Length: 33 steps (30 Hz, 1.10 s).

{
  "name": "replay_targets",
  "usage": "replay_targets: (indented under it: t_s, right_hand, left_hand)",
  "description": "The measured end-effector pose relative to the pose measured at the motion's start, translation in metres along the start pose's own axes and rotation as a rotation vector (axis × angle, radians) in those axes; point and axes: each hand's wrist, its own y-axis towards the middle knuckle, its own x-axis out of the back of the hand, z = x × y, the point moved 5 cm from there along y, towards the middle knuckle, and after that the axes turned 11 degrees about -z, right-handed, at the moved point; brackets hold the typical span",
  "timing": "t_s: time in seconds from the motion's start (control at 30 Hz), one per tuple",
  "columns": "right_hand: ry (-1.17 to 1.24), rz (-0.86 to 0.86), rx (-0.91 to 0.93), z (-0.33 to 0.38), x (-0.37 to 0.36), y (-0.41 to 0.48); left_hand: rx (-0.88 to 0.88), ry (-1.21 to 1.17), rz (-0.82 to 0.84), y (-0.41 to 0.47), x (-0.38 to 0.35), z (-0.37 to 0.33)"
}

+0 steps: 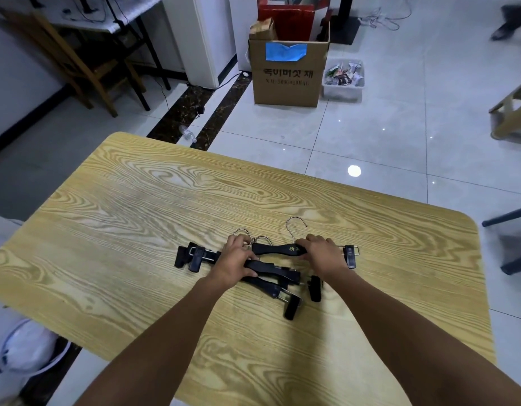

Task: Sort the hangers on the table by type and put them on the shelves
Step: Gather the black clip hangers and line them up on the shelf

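black clip hangers (pixel 278 271) piled on table (pixel 136 200); left hand (pixel 237 259) grips lower ones, right hand (pixel 323 253) grips top hanger (pixel 278 249).

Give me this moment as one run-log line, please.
left hand: holds pile of black plastic clip hangers | right hand: grips gold-lettered black clip hanger | surface: yellow woodgrain table

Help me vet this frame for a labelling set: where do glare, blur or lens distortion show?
Head view: a bright lamp reflection glares off the glossy floor beyond the table; the wide lens bows the table's edges; a person's foot at top right is motion-blurred; the left hand, right hand and the black hangers they grip are sharp, with only soft shadows.
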Motion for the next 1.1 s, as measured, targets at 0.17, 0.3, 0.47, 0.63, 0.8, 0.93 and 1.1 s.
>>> replay_targets:
  t_s: [0.17,0.3,0.47,0.63,0.8,0.93,1.1]
  right_hand:
    - [0.038,0.050,-0.065,-0.004,-0.001,0.002]
    - [0.048,0.054,-0.056,-0.003,0.003,0.005]
    - [0.016,0.020,-0.036,0.001,0.013,0.008]
    - [-0.032,-0.027,0.045,0.013,0.013,0.001]
    - [-0.048,0.013,0.040,0.013,0.013,0.002]
    - [-0.031,0.054,0.013,0.013,0.011,0.000]
    - [-0.028,0.053,0.006,0.014,0.008,-0.004]
  left_hand:
    - [-0.063,-0.031,-0.025,-0.007,0.001,0.000]
    - [-0.085,-0.044,-0.035,-0.012,0.003,0.003]
    - [-0.085,-0.067,-0.047,-0.018,0.003,0.006]
    - [-0.048,-0.067,-0.012,-0.021,0.001,0.009]
    - [-0.055,0.075,0.078,-0.022,-0.001,0.008]
    - [-0.034,0.129,0.115,-0.028,-0.009,0.011]
    - [-0.009,0.029,0.057,-0.035,-0.012,0.007]
